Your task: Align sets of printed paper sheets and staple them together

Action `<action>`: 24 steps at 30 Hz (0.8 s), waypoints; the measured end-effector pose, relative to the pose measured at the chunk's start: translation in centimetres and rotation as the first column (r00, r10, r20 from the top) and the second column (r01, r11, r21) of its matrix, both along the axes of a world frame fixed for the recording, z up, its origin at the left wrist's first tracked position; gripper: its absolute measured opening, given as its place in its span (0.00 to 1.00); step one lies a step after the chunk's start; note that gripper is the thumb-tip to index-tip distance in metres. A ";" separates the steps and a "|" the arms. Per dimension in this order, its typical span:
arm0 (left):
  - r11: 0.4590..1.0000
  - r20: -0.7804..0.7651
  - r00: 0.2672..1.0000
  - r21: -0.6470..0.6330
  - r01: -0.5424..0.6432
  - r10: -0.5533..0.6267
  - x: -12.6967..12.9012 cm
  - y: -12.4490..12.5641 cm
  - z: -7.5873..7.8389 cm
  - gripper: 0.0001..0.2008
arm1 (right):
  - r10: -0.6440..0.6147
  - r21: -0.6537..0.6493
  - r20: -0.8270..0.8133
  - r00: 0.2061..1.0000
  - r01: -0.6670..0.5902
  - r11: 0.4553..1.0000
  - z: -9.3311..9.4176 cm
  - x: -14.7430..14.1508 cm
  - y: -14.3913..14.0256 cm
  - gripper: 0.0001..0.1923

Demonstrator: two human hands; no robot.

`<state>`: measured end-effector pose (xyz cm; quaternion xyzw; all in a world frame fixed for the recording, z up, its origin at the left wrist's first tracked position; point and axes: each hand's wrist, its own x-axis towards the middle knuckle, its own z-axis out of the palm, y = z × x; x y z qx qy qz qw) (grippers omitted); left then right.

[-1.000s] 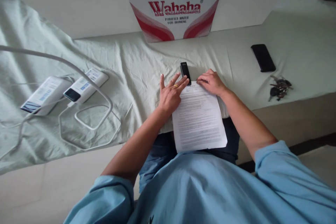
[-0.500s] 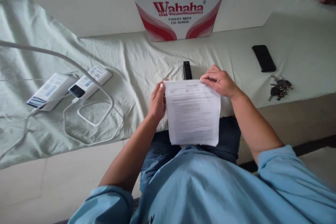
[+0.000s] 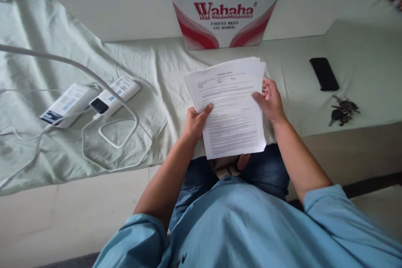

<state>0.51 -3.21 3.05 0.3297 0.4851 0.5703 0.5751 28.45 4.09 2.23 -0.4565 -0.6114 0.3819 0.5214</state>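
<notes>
Over lap and bed edge, papers lifted, long axis running away from body, pinched at left edge by left hand and at right edge by right hand, both equally near, top sheets fanned toward box.

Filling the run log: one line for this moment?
left hand: grips papers | right hand: grips papers | papers: lifted above table
</notes>
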 end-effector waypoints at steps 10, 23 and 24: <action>0.980 0.323 0.942 -0.140 0.142 -0.090 -1.6 1.2 -1.7 0.32 | 0.060 -0.165 -0.012 0.998 -0.061 0.984 -1.3 1.2 -2.3 0.21; 0.972 0.410 0.902 -0.125 0.201 -0.134 -2.7 1.8 -2.5 0.24 | -0.237 -0.077 -0.100 0.966 0.230 0.970 -1.9 1.8 -1.2 0.25; 0.978 0.402 0.910 -0.127 0.168 -0.104 -2.6 1.8 -2.5 0.23 | -0.256 -0.083 -0.144 0.956 0.246 0.966 -1.9 2.3 -1.1 0.26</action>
